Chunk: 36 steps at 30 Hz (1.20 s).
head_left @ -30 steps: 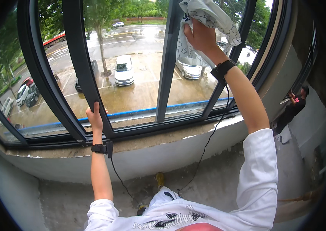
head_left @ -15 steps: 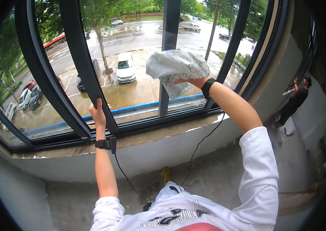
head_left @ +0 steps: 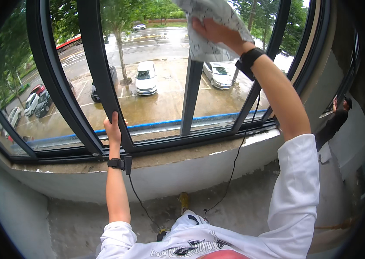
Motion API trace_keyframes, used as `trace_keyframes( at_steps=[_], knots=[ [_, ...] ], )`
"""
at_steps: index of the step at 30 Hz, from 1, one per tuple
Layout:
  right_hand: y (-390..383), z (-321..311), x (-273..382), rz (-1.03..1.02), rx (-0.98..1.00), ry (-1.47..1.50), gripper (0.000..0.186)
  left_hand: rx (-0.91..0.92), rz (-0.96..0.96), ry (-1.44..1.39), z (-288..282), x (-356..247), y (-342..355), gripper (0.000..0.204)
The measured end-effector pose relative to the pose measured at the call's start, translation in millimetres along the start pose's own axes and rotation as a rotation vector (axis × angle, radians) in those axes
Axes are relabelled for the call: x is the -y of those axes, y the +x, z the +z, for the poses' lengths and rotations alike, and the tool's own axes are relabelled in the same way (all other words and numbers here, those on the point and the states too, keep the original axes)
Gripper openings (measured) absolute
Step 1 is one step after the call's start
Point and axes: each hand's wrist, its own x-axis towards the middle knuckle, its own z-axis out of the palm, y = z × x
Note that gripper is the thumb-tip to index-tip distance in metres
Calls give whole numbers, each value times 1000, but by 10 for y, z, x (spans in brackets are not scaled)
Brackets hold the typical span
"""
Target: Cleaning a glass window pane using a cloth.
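Observation:
My left hand [head_left: 113,129] grips the dark vertical edge of a sliding window sash [head_left: 94,60] low down, thumb on its inner face. At the upper middle, my right hand [head_left: 219,34] holds a pale grey patterned cloth [head_left: 208,52] against the window glass, over the upper part of another dark upright bar [head_left: 191,103]. The fingers of that hand are partly sunk in the cloth. Each wrist wears a black strapped device with a cable hanging down.
A concrete sill [head_left: 173,153] runs under the window frame, above a grey wall and rough floor [head_left: 79,220]. At the right, a person in dark clothing [head_left: 335,121] stands at another window. Outside are parked cars [head_left: 146,80], trees and a wet road.
My right hand and the cloth dropped toward the middle of the pane, then rose again to the top. My left hand stays on the sash; the other person's posture shifted slightly.

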Motion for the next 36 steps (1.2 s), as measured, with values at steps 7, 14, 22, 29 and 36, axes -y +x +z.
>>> trace_keyframes(
  at_steps=[7, 14, 22, 29, 36],
  knots=[
    [392, -1231, 231, -27, -958, -18, 46, 9, -4, -24, -42, 25, -17, 58],
    [673, -1147, -5, -117, -1130, 33, 44, -32, 17, 19, -122, 82, -32, 61],
    [655, -969, -126, -43, -1179, -17, 41, -13, 18, 3, -47, 84, -5, 61],
    [475, -686, -150, 10, -1247, -30, 37, -7, 3, -32, -20, 69, -8, 60],
    [-242, 296, -219, -9, -1114, -124, 41, -23, 20, 0, -37, -18, -31, 57]
  ],
)
